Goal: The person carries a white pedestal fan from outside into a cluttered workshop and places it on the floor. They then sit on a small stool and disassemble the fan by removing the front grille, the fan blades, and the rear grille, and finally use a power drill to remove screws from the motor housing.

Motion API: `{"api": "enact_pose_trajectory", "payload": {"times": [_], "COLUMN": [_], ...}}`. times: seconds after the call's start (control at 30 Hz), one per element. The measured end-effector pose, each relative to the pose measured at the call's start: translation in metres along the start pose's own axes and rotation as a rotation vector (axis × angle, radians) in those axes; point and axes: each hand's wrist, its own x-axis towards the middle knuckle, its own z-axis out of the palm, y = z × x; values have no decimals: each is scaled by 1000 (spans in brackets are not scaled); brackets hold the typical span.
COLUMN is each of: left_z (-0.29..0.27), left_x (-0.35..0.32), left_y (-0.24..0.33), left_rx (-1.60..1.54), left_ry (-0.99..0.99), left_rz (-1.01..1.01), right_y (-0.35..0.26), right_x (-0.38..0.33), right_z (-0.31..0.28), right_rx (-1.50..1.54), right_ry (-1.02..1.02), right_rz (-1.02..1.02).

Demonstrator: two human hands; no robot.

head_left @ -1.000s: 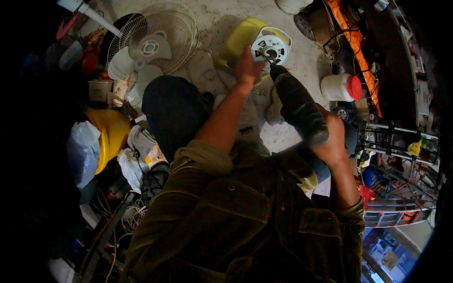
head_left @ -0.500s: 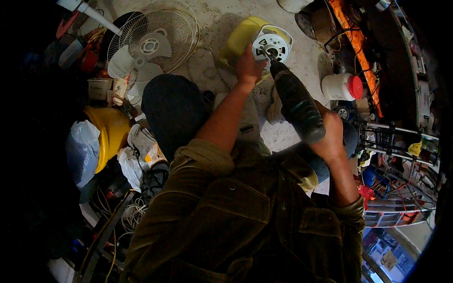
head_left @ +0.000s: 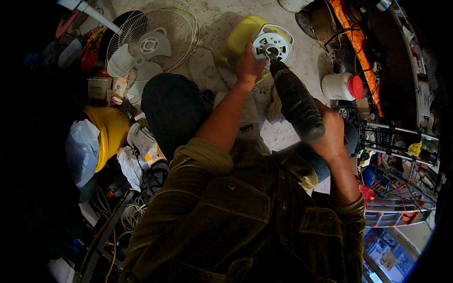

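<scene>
My right hand (head_left: pixel 331 134) is closed around the grip of a dark power drill (head_left: pixel 298 104). The drill slants away from me, and its front end meets the middle of a white round slotted housing (head_left: pixel 281 43), which looks like a fan motor's. At the housing's left edge is my left hand (head_left: pixel 249 68), its fingers closed on it near the drill's tip. What the tip touches is too small to make out. Behind the housing stands a yellow plastic container (head_left: pixel 239 35). To the left lie a wire fan guard (head_left: pixel 186 35) and pale fan blades (head_left: pixel 121 61).
A white tub with a red lid (head_left: pixel 340 87) stands at the right, near an orange beam (head_left: pixel 359 52). On the left are a yellow bucket (head_left: pixel 111 129) with a plastic bag and a coil of cable (head_left: pixel 134 214). Cluttered racks (head_left: pixel 401 141) line the right side.
The drill and both hands hold nearly the same position. The yellow container and housing appear shifted very slightly upward.
</scene>
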Motion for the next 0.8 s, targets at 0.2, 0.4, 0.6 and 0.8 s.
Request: {"api": "enact_pose_trajectory", "payload": {"times": [0.2, 0.4, 0.6, 0.8], "left_z": [3, -3, 4, 8], "left_x": [1, -2, 1, 3], "left_y": [-8, -4, -13, -16], "left_rx": [-33, 19, 18, 49], "left_ry": [14, 44, 85, 47], "left_rz": [62, 109, 146, 104], "right_y": [-10, -19, -8, -6], "right_x": [7, 13, 13, 9], "right_z": [-4, -8, -1, 4], "right_rx": [-57, -174, -144, -51], "right_ry": [-53, -105, -111, -59], "right_rz": [-54, -89, -77, -34]}}
